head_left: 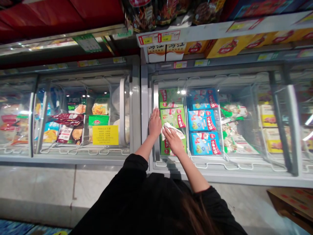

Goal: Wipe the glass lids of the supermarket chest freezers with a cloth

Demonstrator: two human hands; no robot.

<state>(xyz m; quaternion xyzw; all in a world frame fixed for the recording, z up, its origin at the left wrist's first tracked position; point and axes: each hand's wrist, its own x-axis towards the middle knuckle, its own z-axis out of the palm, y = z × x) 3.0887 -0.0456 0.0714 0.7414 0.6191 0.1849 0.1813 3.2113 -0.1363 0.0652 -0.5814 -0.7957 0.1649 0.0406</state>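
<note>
My left hand (155,124) lies flat, fingers stretched forward, on the grey left frame of the freezer's sliding glass lid (156,98). Under my right hand (174,140) is a white cloth (180,133), pressed against the clear glass with the fingers spread over it. Part of the cloth is hidden by the palm. Below the glass, green boxes (171,116) sit in a wire basket beneath both hands. Beside them to the right stand blue boxes (201,120), also behind the glass.
Another freezer (135,107) adjoins on the left, with a yellow paper notice (105,135) on its glass. Bagged frozen food (233,130) lies right of the blue boxes. A shelf (220,32) overhangs the back. A cardboard box (293,202) stands at lower right.
</note>
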